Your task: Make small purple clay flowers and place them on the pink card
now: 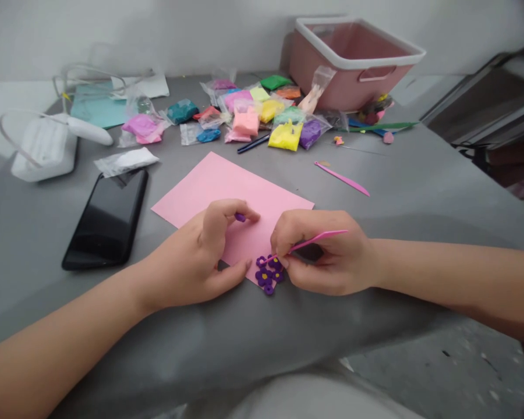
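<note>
My right hand (325, 253) pinches a slim pink modelling tool (318, 237) like a pen. The tool's tip touches a small purple clay flower (261, 262) near the corner of a pink paper sheet (227, 180). Several purple clay flowers cluster there, some with yellow centres; one small round flower (268, 289) sits at the very corner. My left hand (205, 250) rests across the sheet's left side, thumb apart from the bent index finger. A little lump of purple clay (240, 217) shows tucked against its fingers.
Bagged clay in many colours, such as a yellow packet (286, 135), lies behind the paper. A pink basket (353, 64) stands at the back. Left are a black phone (107, 218) and a white power strip (46, 145). Another pink tool (343, 178) lies to the right.
</note>
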Tool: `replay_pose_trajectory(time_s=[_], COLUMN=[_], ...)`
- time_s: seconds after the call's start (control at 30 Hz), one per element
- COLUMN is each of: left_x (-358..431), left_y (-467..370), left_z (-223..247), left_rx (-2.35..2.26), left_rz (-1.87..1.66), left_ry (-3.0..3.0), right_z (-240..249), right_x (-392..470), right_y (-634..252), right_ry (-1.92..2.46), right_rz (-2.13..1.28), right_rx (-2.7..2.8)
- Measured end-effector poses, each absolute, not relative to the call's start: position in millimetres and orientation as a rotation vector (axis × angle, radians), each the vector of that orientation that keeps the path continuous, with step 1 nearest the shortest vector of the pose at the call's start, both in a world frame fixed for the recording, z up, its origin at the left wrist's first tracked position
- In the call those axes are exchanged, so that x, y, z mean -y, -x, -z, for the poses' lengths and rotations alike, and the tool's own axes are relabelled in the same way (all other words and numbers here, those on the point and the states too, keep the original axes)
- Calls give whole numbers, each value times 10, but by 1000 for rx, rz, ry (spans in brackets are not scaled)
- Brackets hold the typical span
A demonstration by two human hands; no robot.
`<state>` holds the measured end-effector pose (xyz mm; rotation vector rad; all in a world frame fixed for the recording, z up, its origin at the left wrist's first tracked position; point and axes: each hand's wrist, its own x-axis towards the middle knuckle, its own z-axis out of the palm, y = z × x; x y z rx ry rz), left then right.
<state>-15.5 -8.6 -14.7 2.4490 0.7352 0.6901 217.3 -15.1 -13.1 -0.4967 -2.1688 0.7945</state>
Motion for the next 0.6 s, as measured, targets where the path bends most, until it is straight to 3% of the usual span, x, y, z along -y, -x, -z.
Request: replay_pose_trajectory(time_s=[0.6], left_x=[118], left_y=[118], left_z=[149], left_rx=[-667], left_rz=[-668], left_ry=[-2225], right_z=[127], right_x=[153], right_y=[-2176], right_ry=[536], right_rz=[-788], right_rx=[2160])
